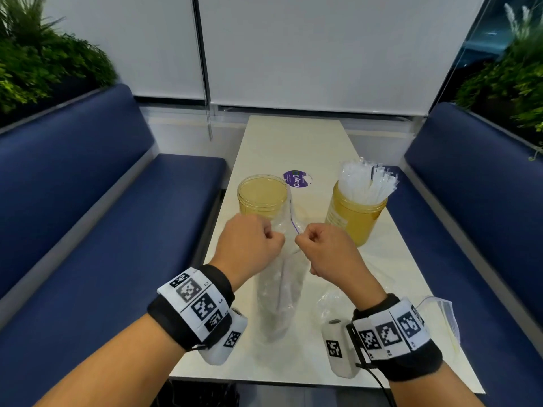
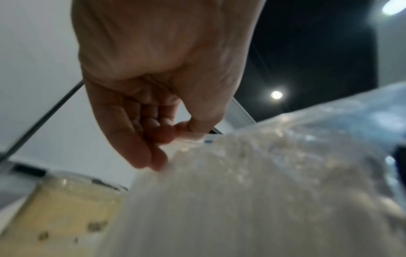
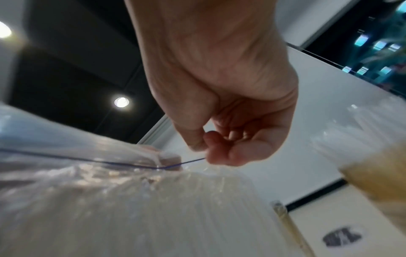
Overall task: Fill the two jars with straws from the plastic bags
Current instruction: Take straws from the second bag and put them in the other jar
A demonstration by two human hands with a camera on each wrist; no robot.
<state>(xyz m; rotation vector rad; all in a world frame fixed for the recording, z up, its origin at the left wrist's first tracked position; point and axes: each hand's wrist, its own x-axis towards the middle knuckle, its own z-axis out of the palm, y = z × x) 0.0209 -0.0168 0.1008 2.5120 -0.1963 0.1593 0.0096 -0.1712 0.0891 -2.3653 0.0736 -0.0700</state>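
Note:
A clear plastic bag of straws (image 1: 279, 292) stands upright on the table's near middle. My left hand (image 1: 249, 245) pinches the left lip of its mouth (image 2: 175, 135), and my right hand (image 1: 320, 248) pinches the right lip by the blue zip line (image 3: 204, 156). The two lips are drawn a little apart. Behind the bag stands an empty yellowish jar (image 1: 262, 196). To the right, a second yellow jar (image 1: 354, 218) holds a bunch of wrapped straws (image 1: 367, 179). The yellowish jar also shows blurred at the bottom left of the left wrist view (image 2: 59, 217).
An emptied plastic bag (image 1: 435, 321) lies flat at the table's near right. A purple round sticker (image 1: 296, 178) sits on the pale table (image 1: 293, 136) between the jars. Blue benches (image 1: 102, 230) flank the table on both sides, with plants behind them.

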